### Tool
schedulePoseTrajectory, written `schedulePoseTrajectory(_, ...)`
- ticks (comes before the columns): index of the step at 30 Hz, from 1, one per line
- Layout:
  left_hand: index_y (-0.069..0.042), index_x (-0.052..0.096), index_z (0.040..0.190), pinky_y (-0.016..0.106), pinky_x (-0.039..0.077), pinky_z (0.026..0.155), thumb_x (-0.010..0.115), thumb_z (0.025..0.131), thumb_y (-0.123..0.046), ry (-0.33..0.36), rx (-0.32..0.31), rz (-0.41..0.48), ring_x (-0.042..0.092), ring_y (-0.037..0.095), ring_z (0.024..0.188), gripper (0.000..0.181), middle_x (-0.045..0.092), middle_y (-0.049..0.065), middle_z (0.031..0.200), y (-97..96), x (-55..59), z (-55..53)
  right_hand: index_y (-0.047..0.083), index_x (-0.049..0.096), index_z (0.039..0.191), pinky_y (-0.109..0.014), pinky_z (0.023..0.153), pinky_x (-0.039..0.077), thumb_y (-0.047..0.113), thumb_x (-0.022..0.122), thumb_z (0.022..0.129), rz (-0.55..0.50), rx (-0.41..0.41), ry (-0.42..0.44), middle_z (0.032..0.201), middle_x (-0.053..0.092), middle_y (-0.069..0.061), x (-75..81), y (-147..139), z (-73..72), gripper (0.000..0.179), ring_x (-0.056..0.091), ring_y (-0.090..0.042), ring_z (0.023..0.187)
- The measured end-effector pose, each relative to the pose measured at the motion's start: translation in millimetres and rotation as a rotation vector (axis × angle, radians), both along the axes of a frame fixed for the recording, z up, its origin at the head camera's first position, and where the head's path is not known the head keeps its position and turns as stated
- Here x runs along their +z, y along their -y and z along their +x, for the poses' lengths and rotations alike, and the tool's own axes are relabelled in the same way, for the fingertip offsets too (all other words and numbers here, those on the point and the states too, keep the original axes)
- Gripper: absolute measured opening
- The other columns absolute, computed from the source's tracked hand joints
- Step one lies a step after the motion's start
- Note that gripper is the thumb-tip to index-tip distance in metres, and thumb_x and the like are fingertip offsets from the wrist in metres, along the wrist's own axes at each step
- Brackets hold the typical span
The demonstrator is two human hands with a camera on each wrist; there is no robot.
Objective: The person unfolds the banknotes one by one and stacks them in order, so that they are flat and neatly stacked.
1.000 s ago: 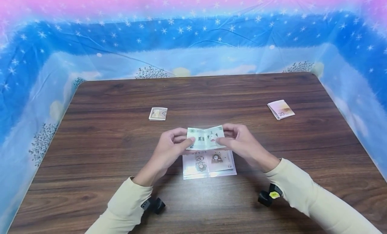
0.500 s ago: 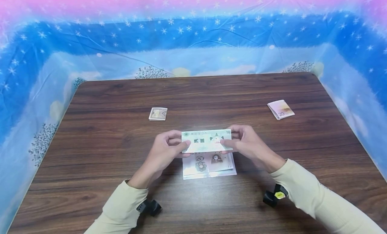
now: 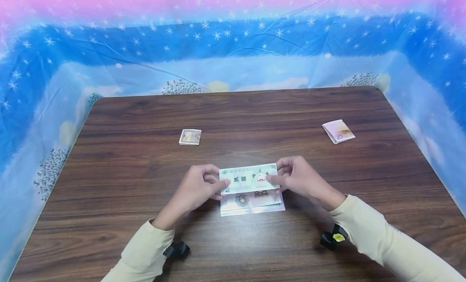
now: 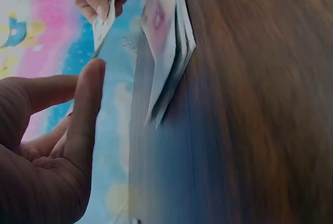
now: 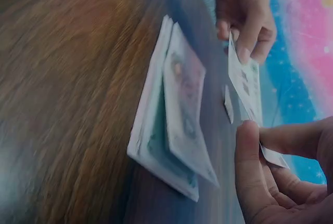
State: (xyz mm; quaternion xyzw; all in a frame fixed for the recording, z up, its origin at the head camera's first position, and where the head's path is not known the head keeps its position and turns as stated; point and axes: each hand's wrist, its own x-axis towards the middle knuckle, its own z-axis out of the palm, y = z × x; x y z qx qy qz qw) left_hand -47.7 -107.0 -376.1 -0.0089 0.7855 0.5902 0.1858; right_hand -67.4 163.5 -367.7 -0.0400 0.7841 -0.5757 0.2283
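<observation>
A pale green play banknote (image 3: 249, 179) is stretched out flat between two hands. My left hand (image 3: 194, 189) pinches its left end, thumb on the printed face and fingers behind. At the other end my right hand (image 3: 302, 181) grips it the same way. Just below, a stack of pinkish banknotes (image 3: 251, 207) lies on the table, its far part covered by the green note in the head view. In the right wrist view the stack (image 5: 182, 94) has its top note lifted along one side, and the green note (image 5: 247, 86) is held apart from it.
A small folded brown note (image 3: 190, 137) lies farther back on the left. Back right on the wooden table (image 3: 109, 172) is a folded pink note marked 20 (image 3: 338, 131). A blue and pink snowflake cloth (image 3: 218, 39) hangs around the far and side edges.
The green note was bent at its middle crease a second ago; the hands have spread apart and pulled it flat. Both then moved it down toward the person, covering more of the stack.
</observation>
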Motion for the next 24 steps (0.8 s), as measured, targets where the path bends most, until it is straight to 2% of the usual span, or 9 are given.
schedulePoseTrajectory(2, 0.008, 0.063, 0.110, 0.035, 0.062, 0.062, 0.077, 0.089, -0.006, -0.039, -0.053, -0.098, 0.073, 0.026, 0.061, 0.028, 0.073, 0.008, 0.076, 1.0, 0.4, 1.3, 0.000, 0.057, 0.082, -0.040, 0.062, 0.062, 0.004, 0.077, 0.087, 0.064, 0.033, -0.041, 0.074, 0.063, -0.008, -2.1, -1, 1.1, 0.021, 0.070, -0.025, 0.061)
schedulePoseTrajectory(6, 0.007, 0.064, 0.114, 0.031, 0.061, 0.063, 0.078, 0.089, -0.012, -0.101, -0.139, -0.256, 0.070, 0.016, 0.058, 0.034, 0.073, 0.001, 0.073, 1.0, 1.8, 3.0, 0.001, 0.058, 0.079, -0.039, 0.057, 0.061, 0.005, 0.078, 0.087, 0.154, 0.095, -0.105, 0.069, 0.062, -0.006, -7.7, -1, 2.6, 0.023, 0.070, -0.026, 0.056)
schedulePoseTrajectory(12, 0.004, 0.064, 0.122, 0.035, 0.058, 0.076, 0.081, 0.087, -0.017, -0.134, -0.210, -0.418, 0.066, 0.009, 0.057, 0.044, 0.069, -0.007, 0.066, -2.9, 0.9, 4.9, 0.003, 0.059, 0.078, -0.034, 0.053, 0.059, 0.005, 0.079, 0.085, 0.248, 0.143, -0.157, 0.064, 0.059, -0.002, -16.5, 0, 3.3, 0.022, 0.067, -0.019, 0.050)
schedulePoseTrajectory(16, 0.002, 0.066, 0.120, 0.032, 0.054, 0.066, 0.083, 0.085, -0.017, -0.155, -0.227, -0.465, 0.063, 0.009, 0.053, 0.043, 0.065, -0.008, 0.059, -6.3, -1.4, 5.5, 0.005, 0.058, 0.077, -0.029, 0.051, 0.055, 0.007, 0.081, 0.084, 0.316, 0.160, -0.179, 0.061, 0.060, 0.002, -20.2, 1, 3.6, 0.024, 0.065, -0.016, 0.048)
schedulePoseTrajectory(19, 0.002, 0.067, 0.116, 0.028, 0.049, 0.051, 0.084, 0.084, -0.015, -0.167, -0.233, -0.475, 0.061, 0.009, 0.049, 0.040, 0.063, -0.007, 0.057, -8.4, -3.3, 5.2, 0.007, 0.058, 0.076, -0.028, 0.052, 0.054, 0.008, 0.081, 0.084, 0.352, 0.168, -0.192, 0.060, 0.060, 0.003, -21.5, 2, 3.5, 0.025, 0.064, -0.014, 0.047)
schedulePoseTrajectory(24, 0.002, 0.068, 0.113, 0.026, 0.046, 0.043, 0.084, 0.083, -0.012, -0.180, -0.240, -0.495, 0.059, 0.010, 0.046, 0.037, 0.062, -0.006, 0.057, -10.4, -5.5, 5.4, 0.008, 0.056, 0.073, -0.027, 0.054, 0.052, 0.010, 0.083, 0.083, 0.397, 0.174, -0.212, 0.058, 0.058, 0.004, -24.1, 3, 3.0, 0.029, 0.063, -0.012, 0.048)
